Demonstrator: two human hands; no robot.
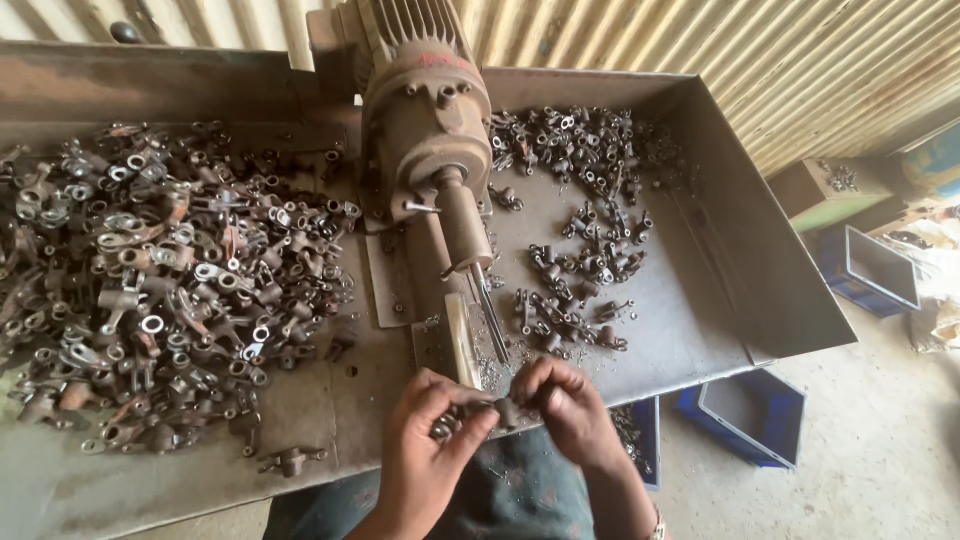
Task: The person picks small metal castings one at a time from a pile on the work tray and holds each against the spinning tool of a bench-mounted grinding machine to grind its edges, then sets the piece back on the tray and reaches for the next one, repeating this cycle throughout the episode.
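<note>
Both of my hands meet at the front edge of a rusty metal tray point(760, 270). My left hand point(430, 440) and my right hand point(565, 400) pinch the same small dark metal part point(503, 411) between their fingertips. Just above them a thin steel spindle point(490, 310) sticks out of a brown electric motor point(425, 120) bolted in the tray's middle. A flat metal rest point(460, 340) lies beside the spindle. A big heap of similar rusty parts point(160, 270) covers the tray's left half. A smaller scatter of parts point(585, 220) lies on the right half.
A corrugated sheet wall point(780, 50) runs behind the tray. On the concrete floor at right stand blue plastic crates point(750, 410) and another crate point(875, 270). A lone part point(290, 460) lies near the tray's front edge. My lap shows below the tray.
</note>
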